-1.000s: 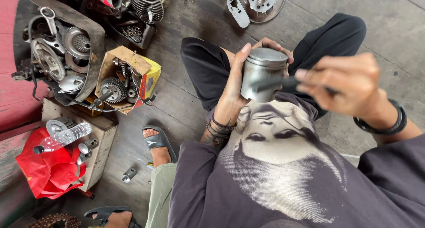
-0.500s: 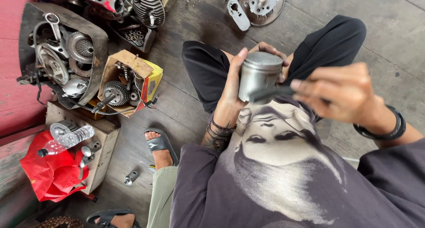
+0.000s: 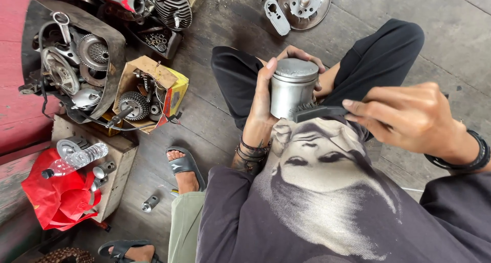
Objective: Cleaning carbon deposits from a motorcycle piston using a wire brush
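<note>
Red bag (image 3: 56, 201): lies at the far left on the floor, beside a wooden box (image 3: 115, 178) that carries a clear plastic bottle (image 3: 76, 161) and small metal parts.
Engine parts (image 3: 71, 69): gears and covers heaped on a dark tray at the upper left, well apart from the hands.
Cardboard box (image 3: 148, 92): open, just right of the tray, with a gear wheel and other greasy bits inside.
Sandalled foot (image 3: 184, 168): another person's, on the floor near the lap.
Left hand (image 3: 263, 102): grasps the metal cylinder from its left side, thumb up near the top rim and fingertips showing round the far side.
Metal cylinder (image 3: 291, 89): grey and dull, shaped like a piston, held upright above the crossed legs, closed top upward.
Brush (image 3: 314, 111): dark, its wire bristles touching the cylinder's lower right wall.
Right hand (image 3: 409, 117): clenched round the brush handle, a black wristband behind it.
Risk, slip: the cylinder is pinned by one hand only; a hard stroke could probably twist it loose and drop it on the legs or floor.
Risk, fingers: the bristles work close to the left fingers, so an overshoot could scrape them.
Risk, surface: heavy pressure may score the wall.
</note>
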